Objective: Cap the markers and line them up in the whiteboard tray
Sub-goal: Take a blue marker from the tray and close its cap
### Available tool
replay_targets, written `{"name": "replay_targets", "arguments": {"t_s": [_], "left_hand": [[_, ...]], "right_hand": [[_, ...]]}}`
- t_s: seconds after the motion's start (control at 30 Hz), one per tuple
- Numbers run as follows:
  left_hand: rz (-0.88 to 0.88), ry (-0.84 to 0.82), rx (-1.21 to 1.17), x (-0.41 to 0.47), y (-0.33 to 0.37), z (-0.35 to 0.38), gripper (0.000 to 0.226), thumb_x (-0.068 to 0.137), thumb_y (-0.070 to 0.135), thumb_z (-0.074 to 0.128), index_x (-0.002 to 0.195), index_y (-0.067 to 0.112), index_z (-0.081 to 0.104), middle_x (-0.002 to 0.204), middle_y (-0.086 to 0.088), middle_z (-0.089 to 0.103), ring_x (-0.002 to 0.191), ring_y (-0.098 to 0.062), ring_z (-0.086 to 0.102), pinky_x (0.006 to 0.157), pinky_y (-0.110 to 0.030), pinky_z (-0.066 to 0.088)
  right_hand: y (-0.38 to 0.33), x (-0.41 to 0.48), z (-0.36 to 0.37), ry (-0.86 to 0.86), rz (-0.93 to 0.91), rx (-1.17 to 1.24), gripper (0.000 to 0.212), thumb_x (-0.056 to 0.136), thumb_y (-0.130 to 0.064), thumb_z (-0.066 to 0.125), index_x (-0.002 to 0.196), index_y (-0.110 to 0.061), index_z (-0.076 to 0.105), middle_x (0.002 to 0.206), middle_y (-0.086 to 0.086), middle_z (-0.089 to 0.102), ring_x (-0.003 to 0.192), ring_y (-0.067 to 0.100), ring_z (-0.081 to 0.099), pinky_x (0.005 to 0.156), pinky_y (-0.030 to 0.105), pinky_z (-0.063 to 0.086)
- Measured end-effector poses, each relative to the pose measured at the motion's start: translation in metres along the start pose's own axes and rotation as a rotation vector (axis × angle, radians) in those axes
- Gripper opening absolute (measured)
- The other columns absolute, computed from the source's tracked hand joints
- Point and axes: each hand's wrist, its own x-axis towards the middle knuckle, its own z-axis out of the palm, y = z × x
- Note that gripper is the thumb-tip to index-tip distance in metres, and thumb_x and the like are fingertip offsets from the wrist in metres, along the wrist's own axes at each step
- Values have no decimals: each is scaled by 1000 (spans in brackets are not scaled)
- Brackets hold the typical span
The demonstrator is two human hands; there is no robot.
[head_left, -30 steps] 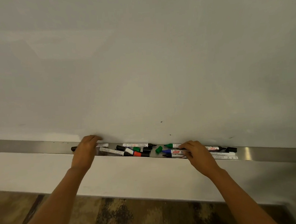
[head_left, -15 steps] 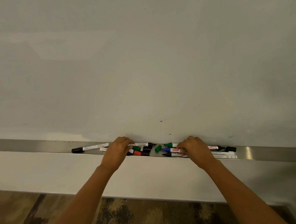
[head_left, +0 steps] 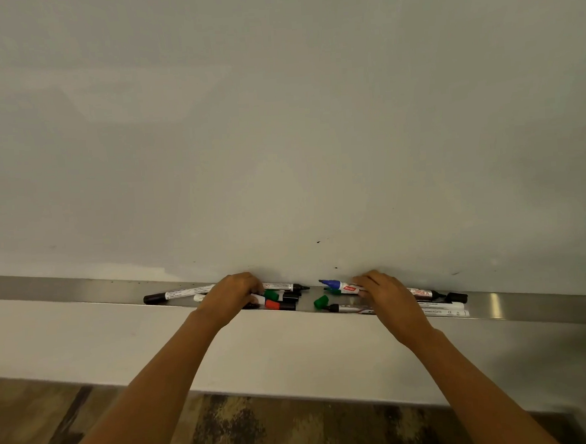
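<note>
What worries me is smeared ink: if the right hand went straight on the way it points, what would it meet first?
The right hand holds the blue marker; past that, probably the whiteboard just behind, though depth is unclear.

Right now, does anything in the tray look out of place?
Yes. A loose green cap lies alone in the tray, the blue marker in the right hand has a bare tip, and markers beside the left hand lie jumbled.
</note>
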Motion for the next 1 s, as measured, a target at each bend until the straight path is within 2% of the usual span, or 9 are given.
{"name": "replay_targets", "arguments": {"t_s": [0.13,0.3,0.43,0.5,0.57,0.67,0.77,0.87,1.0], "left_hand": [[76,-29,89,3,3,2,25,84,10,60,108,13,65,110,-6,65,99,-22,59,81,-27,44],[146,-42,173,6,0,2,26,84,16,61,110,16,65,108,-4,60,99,-20,56,79,-25,41],[123,-44,106,9,4,0,17,79,18,66,96,15,62,102,-3,59,94,-20,55,76,-23,40],[96,-33,58,9,6,-1,16,78,17,66,92,15,59,100,-3,59,92,-19,54,75,-24,41],[90,3,24,8,8,-1,18,78,18,66,93,15,57,100,-3,58,93,-20,53,75,-24,41],[109,83,-39,3,14,-1,24,83,17,62,106,12,57,107,-4,58,98,-19,53,81,-23,41],[82,255,-258,-4,36,-7,26,85,18,63,110,11,63,99,-4,59,86,-14,54,79,-20,45],[-86,471,-690,-8,65,-22,19,81,20,68,100,18,65,87,4,64,79,-8,61,69,-6,48],[-161,484,-1339,-9,95,-49,22,79,22,70,100,21,65,95,1,70,88,-11,69,70,-10,54]], "right_hand": [[-5,2,-5,58,9,71,36,75,-1,71,110,-3,61,101,17,66,76,28,66,65,36,59],[-6,5,-7,125,48,203,28,88,-1,56,115,-7,57,107,14,60,86,21,62,78,21,46],[-11,9,-11,147,63,324,25,92,-5,50,116,-10,55,112,11,60,98,16,56,89,22,42],[-14,12,-16,165,113,382,24,94,-12,47,117,-14,54,113,6,60,98,9,50,89,16,38],[-17,15,-21,204,149,397,24,94,-18,46,117,-16,54,109,4,61,95,7,48,84,10,33],[-23,19,-30,244,185,435,26,94,-22,47,118,-17,54,107,4,60,94,7,48,83,17,39],[-29,20,-39,286,168,472,29,93,-26,44,121,-18,52,112,3,59,98,10,49,84,21,41],[-36,24,-48,318,122,460,31,95,-26,41,126,-23,47,113,1,57,96,11,52,78,18,43],[-43,32,-61,331,47,391,33,97,-22,40,129,-28,44,112,3,56,90,15,54,72,26,49]]}}
